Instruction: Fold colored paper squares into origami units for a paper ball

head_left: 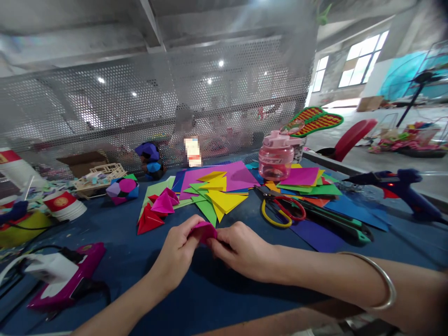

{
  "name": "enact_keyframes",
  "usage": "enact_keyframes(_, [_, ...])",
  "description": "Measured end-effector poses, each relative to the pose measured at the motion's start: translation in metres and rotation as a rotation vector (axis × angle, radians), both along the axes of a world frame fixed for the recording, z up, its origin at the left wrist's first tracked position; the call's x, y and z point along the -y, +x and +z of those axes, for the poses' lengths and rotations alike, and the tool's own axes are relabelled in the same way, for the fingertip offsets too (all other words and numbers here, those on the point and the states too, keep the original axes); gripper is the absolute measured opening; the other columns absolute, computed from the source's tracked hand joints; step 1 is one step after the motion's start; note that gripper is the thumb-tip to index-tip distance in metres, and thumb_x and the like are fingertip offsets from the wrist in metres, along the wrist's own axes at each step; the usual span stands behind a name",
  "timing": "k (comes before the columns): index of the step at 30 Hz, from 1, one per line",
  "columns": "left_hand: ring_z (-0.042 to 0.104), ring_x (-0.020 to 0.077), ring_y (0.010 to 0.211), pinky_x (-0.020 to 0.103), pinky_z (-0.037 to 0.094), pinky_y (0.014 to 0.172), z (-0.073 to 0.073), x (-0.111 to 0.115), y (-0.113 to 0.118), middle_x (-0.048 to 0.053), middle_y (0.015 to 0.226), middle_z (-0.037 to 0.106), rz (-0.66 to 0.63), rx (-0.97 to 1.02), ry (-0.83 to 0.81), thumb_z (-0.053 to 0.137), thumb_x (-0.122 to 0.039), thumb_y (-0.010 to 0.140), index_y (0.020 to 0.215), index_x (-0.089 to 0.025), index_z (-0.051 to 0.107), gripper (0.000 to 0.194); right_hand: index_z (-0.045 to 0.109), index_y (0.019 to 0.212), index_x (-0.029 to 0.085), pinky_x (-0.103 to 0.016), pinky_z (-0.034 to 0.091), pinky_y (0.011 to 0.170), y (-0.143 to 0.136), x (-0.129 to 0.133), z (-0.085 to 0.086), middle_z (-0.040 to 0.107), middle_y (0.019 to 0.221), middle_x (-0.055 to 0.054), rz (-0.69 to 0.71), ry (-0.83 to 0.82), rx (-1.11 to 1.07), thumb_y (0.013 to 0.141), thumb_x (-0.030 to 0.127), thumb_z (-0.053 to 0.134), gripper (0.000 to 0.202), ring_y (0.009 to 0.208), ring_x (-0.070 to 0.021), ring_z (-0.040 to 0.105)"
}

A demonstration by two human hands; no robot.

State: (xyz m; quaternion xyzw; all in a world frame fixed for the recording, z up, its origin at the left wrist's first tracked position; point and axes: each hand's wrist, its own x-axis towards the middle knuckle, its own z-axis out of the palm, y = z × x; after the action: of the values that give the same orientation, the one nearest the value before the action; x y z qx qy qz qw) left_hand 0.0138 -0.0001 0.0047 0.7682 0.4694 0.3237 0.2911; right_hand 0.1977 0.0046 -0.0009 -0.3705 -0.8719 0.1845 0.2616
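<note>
Together, the fingertips of the left hand (179,254) and right hand (247,252) pinch a small magenta paper piece (204,231) just above the blue tabletop (210,298).
Both hands are closed around its edges – the step in hand looks like folding or shaping it, though the creases are hidden; any shift of grip would call for one hand keeping the paper steady. Beyond lie yellow folded paper triangles (227,201), with folded red paper pieces (150,221) to their left. Scissors with yellow and red handles (282,226) rest on the right – near enough to limit reach that way. Blue surface shows between the forearms, down to the tabletop's brown front edge (245,326).
</note>
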Motion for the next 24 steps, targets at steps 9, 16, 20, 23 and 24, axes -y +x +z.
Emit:
enact_keyframes(9, [0.052, 0.0161, 0.061, 0.024, 0.034, 0.057, -0.002, -0.013, -0.008, 0.000, 0.067, 0.058, 0.131, -0.112, 0.156, 0.046, -0.033, 0.092, 0.081, -0.020, 0.060, 0.022, 0.054, 0.060, 0.016, -0.023, 0.021, 0.048, 0.003, -0.012, 0.000, 0.054, 0.051, 0.002, -0.102, 0.027, -0.015, 0.092, 0.019, 0.050, 0.032, 0.044, -0.0063, 0.041])
enact_keyframes(16, [0.041, 0.0135, 0.053, 0.024, 0.025, 0.052, 0.003, -0.017, -0.013, -0.002, 0.055, 0.046, 0.204, -0.191, 0.220, 0.049, -0.041, 0.089, 0.062, -0.019, 0.056, 0.036, 0.046, 0.056, 0.016, -0.025, 0.017, 0.049, 0.006, -0.020, -0.003, 0.043, 0.048, 0.004, -0.142, 0.057, -0.036, 0.089, 0.017, 0.051, 0.033, 0.044, -0.0060, 0.032])
enact_keyframes(20, [0.042, 0.0130, 0.053, 0.023, 0.027, 0.051, 0.006, -0.017, -0.014, -0.003, 0.054, 0.045, 0.185, -0.174, 0.183, 0.048, -0.043, 0.090, 0.060, -0.018, 0.055, 0.040, 0.045, 0.056, 0.017, -0.024, 0.018, 0.049, 0.006, -0.019, -0.003, 0.042, 0.048, 0.005, -0.133, 0.059, -0.044, 0.089, 0.018, 0.052, 0.033, 0.043, -0.0060, 0.032])
enact_keyframes(23, [0.047, 0.0140, 0.055, 0.023, 0.031, 0.052, 0.004, -0.019, -0.016, -0.002, 0.057, 0.052, 0.174, -0.177, 0.175, 0.045, -0.044, 0.092, 0.067, -0.018, 0.059, 0.038, 0.051, 0.060, 0.017, -0.023, 0.020, 0.049, 0.007, -0.019, -0.001, 0.049, 0.050, 0.003, -0.140, 0.040, -0.050, 0.092, 0.020, 0.050, 0.032, 0.045, -0.0070, 0.040])
enact_keyframes(24, [0.049, 0.0145, 0.056, 0.023, 0.032, 0.053, 0.002, -0.020, -0.016, -0.002, 0.059, 0.055, 0.167, -0.183, 0.177, 0.043, -0.043, 0.093, 0.071, -0.019, 0.060, 0.037, 0.053, 0.062, 0.017, -0.023, 0.022, 0.049, 0.007, -0.020, -0.001, 0.051, 0.051, 0.002, -0.147, 0.031, -0.052, 0.093, 0.021, 0.049, 0.032, 0.045, -0.0075, 0.042])
